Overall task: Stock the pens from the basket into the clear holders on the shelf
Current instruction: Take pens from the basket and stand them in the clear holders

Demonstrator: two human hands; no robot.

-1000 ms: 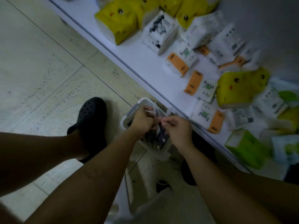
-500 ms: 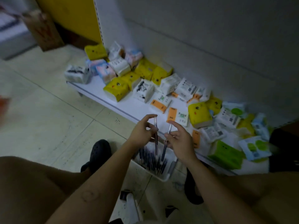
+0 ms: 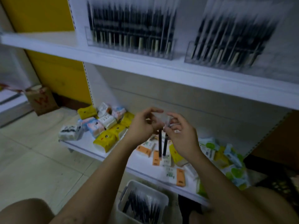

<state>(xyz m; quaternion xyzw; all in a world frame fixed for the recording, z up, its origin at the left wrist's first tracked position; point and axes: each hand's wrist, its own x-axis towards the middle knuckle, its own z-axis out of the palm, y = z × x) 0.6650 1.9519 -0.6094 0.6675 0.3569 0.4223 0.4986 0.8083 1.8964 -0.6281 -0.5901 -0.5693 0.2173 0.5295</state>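
Head view looks down on two bare hands raised close together before a white metal shelving unit. The left hand [image 3: 141, 126] curls its grip round the top of a slim black pen [image 3: 160, 143], which hangs straight down from the fingers. The right hand [image 3: 183, 137] pinches a second black pen [image 3: 165, 147] in the same way, so the two thin round barrels hang side by side, nearly touching. Blur hides their upper ends.

Below the forearms, on the pale tiled floor, stands the basket [image 3: 127, 187], a white plastic tub with rounded corners holding a loose heap of dark pens [image 3: 142, 206]. On the upper shelf [image 3: 145, 63] sit two boxy holders of transparent plastic, the left clear holder [image 3: 129, 46] and the right clear holder [image 3: 226, 55], both packed with upright dark pens, all smeared by motion.

The lower shelf [image 3: 140, 165] carries soft, pillowy tissue packs [image 3: 105, 140] in yellow, white, orange-banded and green wrappers. A brown cardboard box [image 3: 41, 101] stands on the floor at the far left, beside a yellow panel
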